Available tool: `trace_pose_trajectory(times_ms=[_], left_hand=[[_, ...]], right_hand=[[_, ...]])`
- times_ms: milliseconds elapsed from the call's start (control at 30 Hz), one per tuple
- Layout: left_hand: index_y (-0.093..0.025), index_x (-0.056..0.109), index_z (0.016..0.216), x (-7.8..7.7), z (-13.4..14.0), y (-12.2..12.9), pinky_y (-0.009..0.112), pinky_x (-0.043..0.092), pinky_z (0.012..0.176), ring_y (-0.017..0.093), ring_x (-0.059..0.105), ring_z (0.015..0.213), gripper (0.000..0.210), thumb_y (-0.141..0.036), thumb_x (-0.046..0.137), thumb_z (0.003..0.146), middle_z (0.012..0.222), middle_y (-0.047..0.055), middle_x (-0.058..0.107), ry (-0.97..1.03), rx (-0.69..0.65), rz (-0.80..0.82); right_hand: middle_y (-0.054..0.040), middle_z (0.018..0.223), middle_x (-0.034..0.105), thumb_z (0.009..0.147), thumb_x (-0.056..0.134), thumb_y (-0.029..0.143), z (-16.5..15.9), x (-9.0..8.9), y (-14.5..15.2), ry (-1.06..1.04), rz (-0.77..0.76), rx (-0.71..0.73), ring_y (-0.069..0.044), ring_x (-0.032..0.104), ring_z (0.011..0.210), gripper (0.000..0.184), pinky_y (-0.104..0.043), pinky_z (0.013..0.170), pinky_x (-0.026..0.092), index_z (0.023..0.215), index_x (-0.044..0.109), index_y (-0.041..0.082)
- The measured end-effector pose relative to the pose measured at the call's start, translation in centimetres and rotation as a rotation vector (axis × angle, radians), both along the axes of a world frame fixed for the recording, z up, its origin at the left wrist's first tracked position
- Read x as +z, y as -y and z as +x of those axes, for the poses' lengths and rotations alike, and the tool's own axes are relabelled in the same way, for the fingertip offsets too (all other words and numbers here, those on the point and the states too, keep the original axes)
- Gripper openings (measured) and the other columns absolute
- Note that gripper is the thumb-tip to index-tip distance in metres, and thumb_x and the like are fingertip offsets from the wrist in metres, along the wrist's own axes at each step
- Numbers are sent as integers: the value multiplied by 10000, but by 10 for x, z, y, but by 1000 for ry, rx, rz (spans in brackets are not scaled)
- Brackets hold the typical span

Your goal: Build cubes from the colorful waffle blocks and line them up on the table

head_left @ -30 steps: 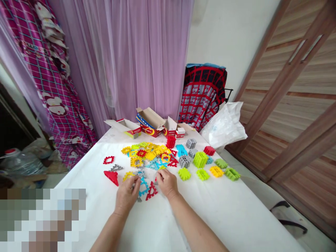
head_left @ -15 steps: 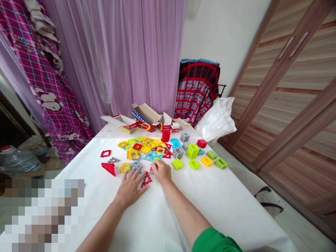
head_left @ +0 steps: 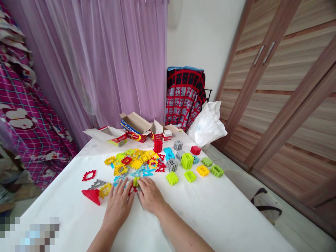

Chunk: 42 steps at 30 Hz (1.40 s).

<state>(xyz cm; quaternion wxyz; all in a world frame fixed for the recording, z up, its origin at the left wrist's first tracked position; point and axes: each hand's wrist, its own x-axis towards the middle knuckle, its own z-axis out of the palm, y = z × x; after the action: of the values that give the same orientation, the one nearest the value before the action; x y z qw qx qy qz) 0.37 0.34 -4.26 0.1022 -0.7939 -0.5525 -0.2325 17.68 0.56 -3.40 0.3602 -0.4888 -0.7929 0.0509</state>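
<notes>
- Red wedge [head_left: 91, 196]: lies at nine o'clock from our left hand [head_left: 119, 201].
- Left hand: open, palm down, fingertips near a blue piece [head_left: 117, 180].
- Green piece [head_left: 136, 181]: left hand's one o'clock, between our hands.
- Right hand [head_left: 150, 194]: fingers bent; we cannot tell whether it grips.

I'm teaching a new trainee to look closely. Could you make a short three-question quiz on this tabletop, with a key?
1. True or false: the white bag is to the right of the open boxes.

2. The hollow frame lying on its own, left of the pile of pieces, is:
A) grey
B) red
C) blue

3. Fill in the missing colour: between the left hand and the right hand, a small ____ piece shows just beyond a red piece.

Key:
1. True
2. B
3. green
</notes>
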Motion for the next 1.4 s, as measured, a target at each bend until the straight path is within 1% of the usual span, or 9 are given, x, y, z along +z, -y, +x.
trace_pose_trajectory(times_ms=[100, 233, 367, 500, 700, 800, 1000, 1233, 1400], left_hand=[[-244, 585, 1319, -4, -2, -1, 516, 322, 1098, 277, 523, 1281, 452, -382, 412, 925, 1363, 94, 602, 5, -25, -51], [-238, 582, 1324, -5, -2, -1, 535, 315, 1095, 282, 512, 1293, 467, -362, 390, 917, 1364, 88, 601, -22, 31, -98], [-226, 610, 1299, -5, -4, -2, 527, 346, 1075, 292, 524, 1277, 485, -395, 369, 913, 1357, 93, 606, -71, 57, -88], [-219, 596, 1320, -9, -9, -3, 509, 343, 1088, 285, 528, 1274, 510, -420, 363, 913, 1368, 97, 597, -122, 43, -18], [-359, 583, 1317, -16, -15, -7, 510, 342, 1095, 270, 502, 1308, 454, -433, 411, 903, 1413, 27, 559, -225, -41, -70], [-353, 574, 1327, -20, -20, -10, 511, 361, 1085, 276, 528, 1284, 464, -445, 416, 901, 1396, 34, 576, -222, -35, -80], [-338, 587, 1317, -30, -32, -15, 501, 431, 1033, 291, 563, 1248, 477, -470, 447, 881, 1374, 43, 594, -253, -82, 34], [-358, 520, 1378, -29, -33, -17, 502, 475, 1000, 301, 572, 1237, 503, -456, 428, 893, 1436, 50, 534, -274, -135, 55], [-376, 572, 1328, -33, -39, -18, 495, 479, 1005, 300, 603, 1193, 471, -463, 449, 882, 1430, 36, 543, -261, -134, 22]], right_hand=[[-63, 1174, 683, 854, 468, 120, -2, 2, -12, -160, -29, 51, -176, 602, 1126, 344, -322, 1027, 460, 1136, 643, 206], [-42, 1003, 734, 858, 415, 118, -2, -3, -22, -402, -62, -26, -158, 666, 979, 323, -285, 909, 524, 1007, 684, 217], [-47, 919, 737, 852, 424, 144, -1, -5, -21, -518, -50, -83, -175, 680, 904, 295, -290, 845, 540, 944, 695, 216], [-49, 868, 731, 832, 446, 154, -2, -6, -19, -578, -23, -89, -191, 681, 859, 270, -304, 812, 545, 909, 695, 220], [-54, 848, 730, 834, 444, 151, -2, -7, -19, -663, 4, -101, -191, 684, 839, 266, -301, 788, 544, 901, 694, 212], [-56, 839, 730, 837, 440, 141, -2, -5, -17, -700, 20, -105, -192, 685, 830, 270, -303, 776, 542, 895, 697, 199], [-54, 812, 730, 827, 441, 132, -2, -2, -16, -747, 40, -119, -202, 690, 798, 270, -308, 737, 541, 880, 699, 194], [-37, 803, 732, 814, 441, 124, 0, -3, -9, -774, 55, -122, -185, 685, 774, 278, -291, 730, 542, 880, 699, 208], [-44, 869, 730, 815, 453, 121, 8, -3, 3, -773, 100, -122, -183, 672, 829, 271, -296, 777, 540, 931, 684, 203]])
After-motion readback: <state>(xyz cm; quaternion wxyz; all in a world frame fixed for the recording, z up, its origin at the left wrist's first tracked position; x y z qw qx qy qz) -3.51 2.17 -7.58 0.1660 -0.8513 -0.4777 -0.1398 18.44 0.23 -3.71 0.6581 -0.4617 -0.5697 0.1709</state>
